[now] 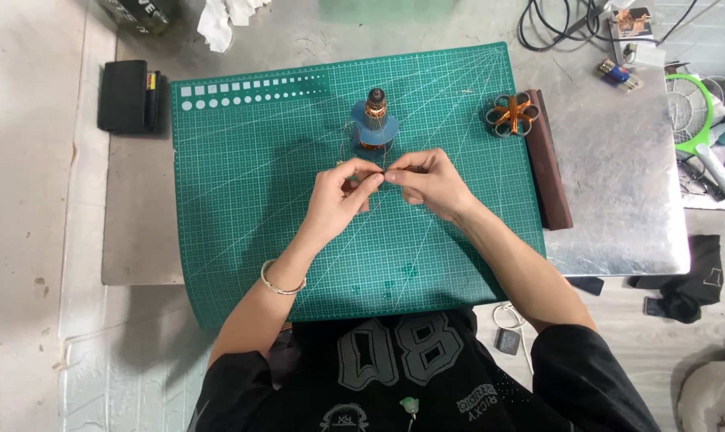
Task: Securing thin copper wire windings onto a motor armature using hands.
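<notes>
From the head camera, the left hand and right hand meet fingertip to fingertip over the green cutting mat, pinching a thin copper wire between them. The wire is too fine to follow far. Just beyond the hands stands a copper-wound rotor in a blue holder, upright. Beyond the right hand and further right lies a grey winding core with copper coils, touching a dark brown bar. Far past the left hand, a black case rests on the bench.
</notes>
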